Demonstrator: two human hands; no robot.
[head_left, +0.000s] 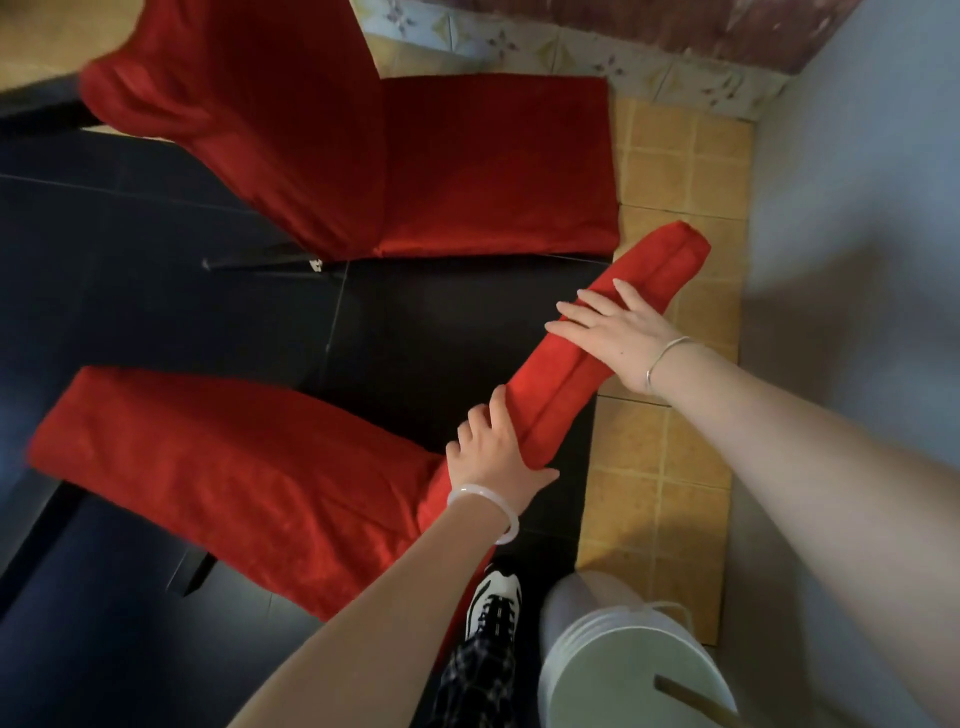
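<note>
Two grips sit on one long red fabric band (558, 397). It runs on a diagonal from the lower centre of the frame up to the right of centre, and its rounded far end lies over the yellowish tiled floor (675, 171).

The next move turns on that slant. The band's long axis points up and to the right, away from the person, so any smoothing or pulling has to travel along that line rather than across it.

The left grip (491, 452) is at the nearer, lower stretch of the band. Its fingers curl over the band's left edge and its thumb lies along the right edge, so it clasps the fabric between them. The right grip (623, 332) is further up the axis, around mid-length. It lies flat with the fingers straight and spread, pressing on top and clasping nothing. That makes the right grip the one nearer the free far end, and I judge it better placed to slide that way while the left one anchors.

The band is deep red with a soft nap, and a seam or fold line runs down its length. It looks thick and padded, and may be the covered top of a chair back, though I cannot tell for sure. Its lower end joins a broad red seat (234, 467) at lower left. A second red-covered chair (493, 166) fills the upper middle, and a white bucket (623, 665) stands at the bottom right.
</note>
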